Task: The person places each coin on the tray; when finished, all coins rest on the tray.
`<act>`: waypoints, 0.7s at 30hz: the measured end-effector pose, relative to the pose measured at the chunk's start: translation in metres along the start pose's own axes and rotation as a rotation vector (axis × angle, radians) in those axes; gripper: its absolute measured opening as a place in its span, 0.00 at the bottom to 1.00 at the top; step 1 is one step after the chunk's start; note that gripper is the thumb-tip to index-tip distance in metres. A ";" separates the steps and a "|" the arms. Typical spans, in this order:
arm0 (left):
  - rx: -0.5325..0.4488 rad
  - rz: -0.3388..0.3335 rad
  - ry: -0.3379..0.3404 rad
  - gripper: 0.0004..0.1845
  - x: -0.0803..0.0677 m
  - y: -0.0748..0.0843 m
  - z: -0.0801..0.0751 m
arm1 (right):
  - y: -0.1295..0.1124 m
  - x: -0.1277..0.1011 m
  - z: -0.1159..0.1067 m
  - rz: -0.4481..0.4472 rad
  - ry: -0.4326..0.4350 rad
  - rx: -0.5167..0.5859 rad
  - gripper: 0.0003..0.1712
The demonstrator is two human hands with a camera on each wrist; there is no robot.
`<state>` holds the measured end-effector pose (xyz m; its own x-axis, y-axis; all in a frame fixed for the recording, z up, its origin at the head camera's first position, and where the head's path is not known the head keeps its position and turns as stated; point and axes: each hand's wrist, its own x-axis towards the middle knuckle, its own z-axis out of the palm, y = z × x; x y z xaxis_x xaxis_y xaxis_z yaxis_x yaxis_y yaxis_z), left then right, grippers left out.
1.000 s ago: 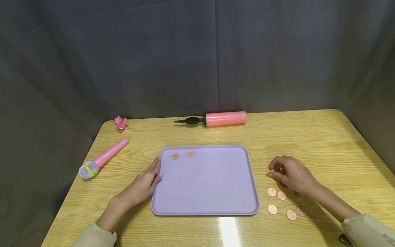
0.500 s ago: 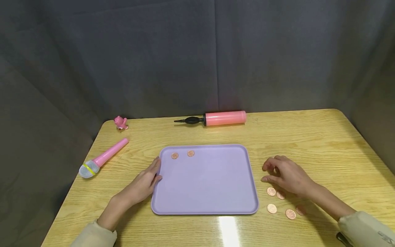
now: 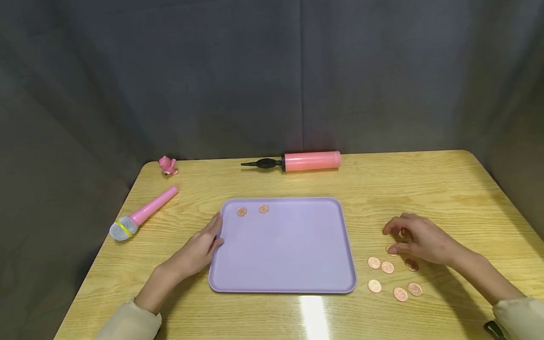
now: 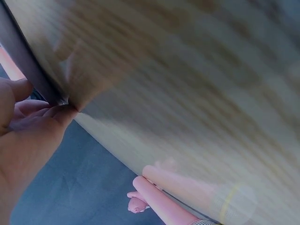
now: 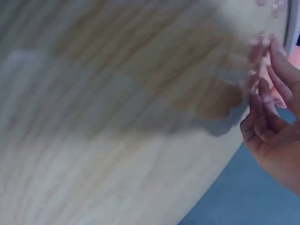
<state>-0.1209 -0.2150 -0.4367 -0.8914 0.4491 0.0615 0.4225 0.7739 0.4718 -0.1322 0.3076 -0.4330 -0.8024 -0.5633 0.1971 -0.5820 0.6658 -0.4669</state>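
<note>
My left hand (image 3: 197,250) grips the left edge of a lilac tray (image 3: 284,255), thumb over the rim and fingers along its outer side. Two copper-coloured coins (image 3: 242,212) lie in the tray's far left corner. To the tray's right, my right hand (image 3: 420,238) hovers low over the table with bent fingers and a gap between thumb and index. Its thumb tip overlaps a coin (image 3: 391,254), which is partly hidden. Another coin (image 3: 411,265) lies in the hand's shadow. Several more coins (image 3: 374,286) are spread nearer the front. In the right wrist view the fingertips are right at the tabletop.
A pink toy microphone (image 3: 144,215) lies at the table's left, with a small pink figurine (image 3: 167,165) behind it. A pink hand pump (image 3: 312,161) with a black nozzle lies along the back edge. Dark cloth (image 3: 272,80) hangs behind the wooden table (image 3: 425,189).
My right hand moves slightly left, then back right, uncovering a coin in its shadow and part of another by the thumb. The left hand stays on the tray's edge.
</note>
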 end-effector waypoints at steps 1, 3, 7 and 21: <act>-0.002 -0.008 -0.006 0.29 0.000 0.000 0.000 | 0.002 -0.001 0.001 0.003 0.015 0.002 0.20; -0.005 -0.015 -0.011 0.29 0.000 0.000 0.000 | 0.005 -0.002 0.004 0.001 0.046 -0.012 0.18; -0.018 -0.020 -0.016 0.30 -0.001 0.000 0.001 | 0.007 0.000 0.011 0.031 0.102 -0.055 0.12; -0.007 -0.021 -0.031 0.30 0.002 0.000 -0.002 | 0.012 0.002 0.012 0.037 0.119 -0.030 0.18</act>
<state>-0.1229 -0.2148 -0.4348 -0.8942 0.4469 0.0243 0.4028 0.7798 0.4792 -0.1393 0.3085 -0.4481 -0.8326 -0.4769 0.2818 -0.5536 0.7005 -0.4504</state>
